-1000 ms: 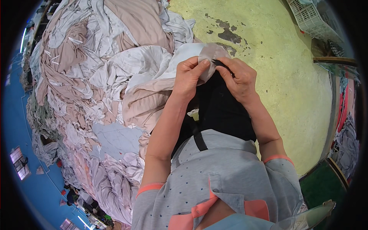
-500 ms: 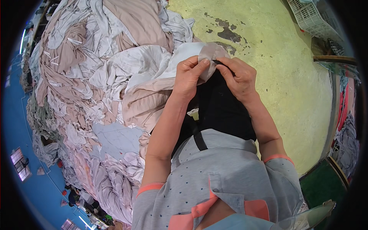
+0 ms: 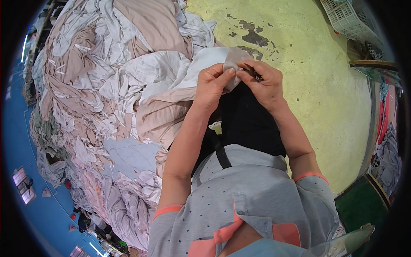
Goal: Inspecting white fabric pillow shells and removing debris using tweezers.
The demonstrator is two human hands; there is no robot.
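Observation:
My left hand (image 3: pixel 212 84) pinches the edge of a white and beige cloth (image 3: pixel 210 55) between thumb and fingers, in front of my black-clad lap. Close against it, my right hand (image 3: pixel 266 83) is closed around a small dark tool (image 3: pixel 257 76) that resembles thread snips; most of it is hidden by the fingers. The fingertips of both hands nearly meet at the beige border of the cloth. From there the cloth runs left, into a big heap of fabric (image 3: pixel 160 68).
The heap of white, beige and pinkish fabric spreads along the whole left side. A bluish-grey flat surface (image 3: pixel 130 156) shows among it. Yellow floor (image 3: pixel 325 111) with worn dark patches lies to the right. A pale plastic crate (image 3: pixel 349 19) stands far right, and a green panel (image 3: pixel 361 203) near right.
My right hand has shifted slightly left and its grip has turned, so the dark tool now shows between the fingers instead of at the fingertips. My left hand has barely moved.

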